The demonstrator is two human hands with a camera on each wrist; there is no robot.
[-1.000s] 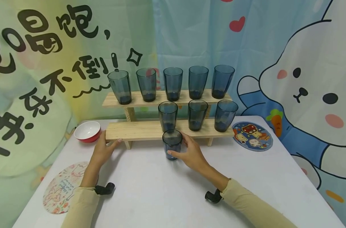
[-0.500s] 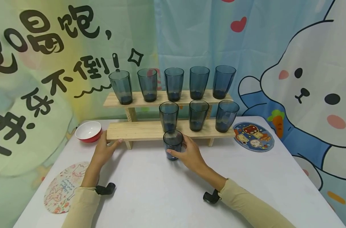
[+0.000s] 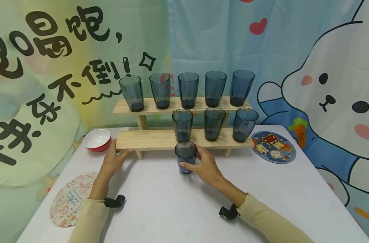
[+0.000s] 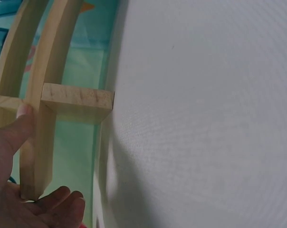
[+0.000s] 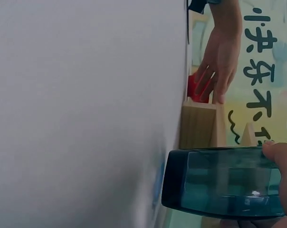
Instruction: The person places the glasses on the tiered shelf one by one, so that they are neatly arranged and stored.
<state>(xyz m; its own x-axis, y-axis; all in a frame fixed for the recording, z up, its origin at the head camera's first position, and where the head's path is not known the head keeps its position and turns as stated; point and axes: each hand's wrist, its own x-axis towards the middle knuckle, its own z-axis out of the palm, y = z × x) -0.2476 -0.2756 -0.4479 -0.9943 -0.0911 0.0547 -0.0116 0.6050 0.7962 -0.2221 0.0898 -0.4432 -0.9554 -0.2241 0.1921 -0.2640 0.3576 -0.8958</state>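
Note:
My right hand (image 3: 207, 167) holds a dark blue drinking glass (image 3: 184, 156), thumb on the near side, in front of the lower shelf of a two-tier wooden rack (image 3: 145, 138). The right wrist view shows the glass (image 5: 219, 183) with the thumb across its wall near the rim; whether its base touches the table, I cannot tell. My left hand (image 3: 112, 163) grips the left end of that lower shelf. In the left wrist view, the thumb presses on the board (image 4: 38, 147) and the fingers lie around its end. Three matching glasses (image 3: 213, 125) stand upright on the lower shelf's middle and right.
Several more blue glasses (image 3: 188, 91) line the upper shelf. A red and white bowl (image 3: 97, 140) sits left of the rack, beside my left hand. Two round mats lie on the white table (image 3: 160, 209): a pink one (image 3: 69, 202) and a blue one (image 3: 274, 148). A printed curtain hangs behind.
The head view has shifted slightly, moving the scene right. The glass in my right hand has come slightly down and toward me relative to the rack. My left hand keeps its hold on the shelf.

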